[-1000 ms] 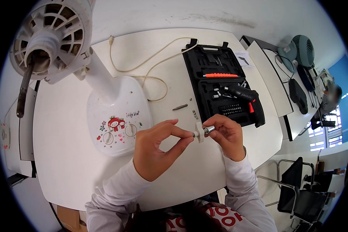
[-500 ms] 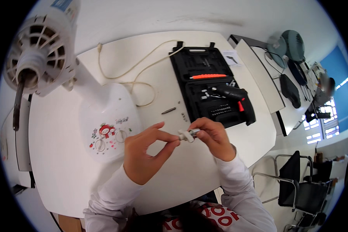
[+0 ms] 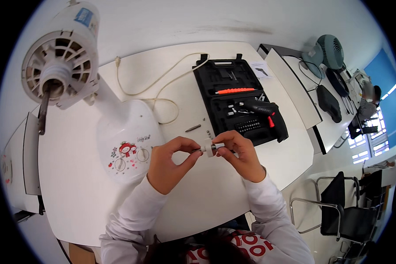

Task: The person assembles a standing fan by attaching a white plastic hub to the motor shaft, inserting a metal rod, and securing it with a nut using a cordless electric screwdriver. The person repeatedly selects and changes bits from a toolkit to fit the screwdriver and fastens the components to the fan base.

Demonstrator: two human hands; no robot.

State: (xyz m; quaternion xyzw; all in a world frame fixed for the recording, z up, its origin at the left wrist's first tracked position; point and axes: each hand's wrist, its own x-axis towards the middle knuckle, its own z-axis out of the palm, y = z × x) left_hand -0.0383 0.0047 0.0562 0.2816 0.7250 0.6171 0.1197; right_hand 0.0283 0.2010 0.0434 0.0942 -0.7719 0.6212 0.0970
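Head view: small white part (image 3: 208, 148) between both hands (image 3: 207, 152).

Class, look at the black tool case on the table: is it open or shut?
Open. The tool case lies with its lid flat back, showing the orange tool and power screwdriver inside.

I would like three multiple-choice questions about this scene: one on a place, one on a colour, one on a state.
1. Where is the open tool case?
A. on the white table, beyond the right hand
B. on the floor
C. on a chair

2. What colour is the long bar in the case's lid?
A. blue
B. orange-red
C. yellow

3. How is the small white part held?
A. lying loose on the table
B. by the left hand alone
C. between both hands

Answers: 1 A, the case rests on the tabletop. 2 B, the bar looks orange-red. 3 C, fingers of both hands pinch it.
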